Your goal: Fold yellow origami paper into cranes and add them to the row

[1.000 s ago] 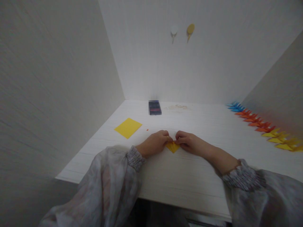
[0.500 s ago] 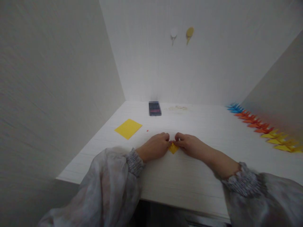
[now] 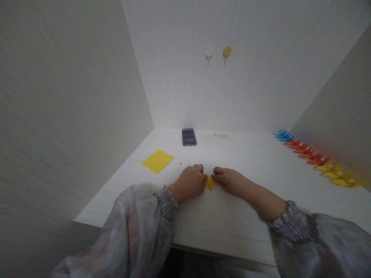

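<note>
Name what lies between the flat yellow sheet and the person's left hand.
A tiny orange speck lies between the yellow sheet and the left hand, in the head view.

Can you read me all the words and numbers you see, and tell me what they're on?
There are none I can read.
Dark object near the back wall: too blurred to tell whether it has writing.
Folded yellow paper and flat yellow sheet: no writing shows.

The small folded yellow diamond [image 3: 210, 184] and the flat yellow square sheet [image 3: 158, 161] look like smooth, matt paper. The white streaked tabletop [image 3: 226, 224] has a matt, wood-like finish; the loose grey sleeves [image 3: 145, 220] are thin, crinkled cloth.
</note>
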A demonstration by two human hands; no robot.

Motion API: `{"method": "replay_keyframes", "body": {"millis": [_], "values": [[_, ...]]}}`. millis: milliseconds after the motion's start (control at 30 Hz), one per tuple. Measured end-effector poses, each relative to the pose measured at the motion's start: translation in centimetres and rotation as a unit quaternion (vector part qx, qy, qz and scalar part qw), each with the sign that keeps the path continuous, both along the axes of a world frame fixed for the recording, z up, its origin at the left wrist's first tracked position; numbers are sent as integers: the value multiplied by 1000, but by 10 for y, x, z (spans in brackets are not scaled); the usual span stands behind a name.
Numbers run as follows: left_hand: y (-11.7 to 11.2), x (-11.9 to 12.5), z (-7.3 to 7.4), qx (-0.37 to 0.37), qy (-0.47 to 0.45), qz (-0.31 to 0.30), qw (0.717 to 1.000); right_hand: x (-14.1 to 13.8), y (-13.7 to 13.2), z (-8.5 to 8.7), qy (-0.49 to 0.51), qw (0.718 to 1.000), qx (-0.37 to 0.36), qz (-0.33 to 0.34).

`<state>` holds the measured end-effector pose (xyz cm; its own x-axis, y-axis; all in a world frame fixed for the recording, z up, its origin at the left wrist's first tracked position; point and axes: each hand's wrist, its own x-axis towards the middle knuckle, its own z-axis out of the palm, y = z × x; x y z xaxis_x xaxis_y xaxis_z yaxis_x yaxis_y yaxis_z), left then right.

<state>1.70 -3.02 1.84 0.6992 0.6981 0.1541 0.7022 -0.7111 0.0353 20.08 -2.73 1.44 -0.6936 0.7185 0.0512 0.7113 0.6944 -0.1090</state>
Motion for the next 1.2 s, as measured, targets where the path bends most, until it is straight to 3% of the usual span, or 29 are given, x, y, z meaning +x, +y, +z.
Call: {"method": "replay_keyframes", "body": {"millis": [367,600,933,1200], "values": [[3,-1,0,4,5,-5,1000,5,-7,-4,12,998,46,38],[4,-1,0,-3,6,1,1000,0,-6,-3,-41,998,47,-1],[5,-7,1,-129,-107,27,985,1,-7,0,101,993,-57,-4],[9,-6,-11,-129,-126,60,982,-10,-2,-8,150,984,-73,-69]]}}
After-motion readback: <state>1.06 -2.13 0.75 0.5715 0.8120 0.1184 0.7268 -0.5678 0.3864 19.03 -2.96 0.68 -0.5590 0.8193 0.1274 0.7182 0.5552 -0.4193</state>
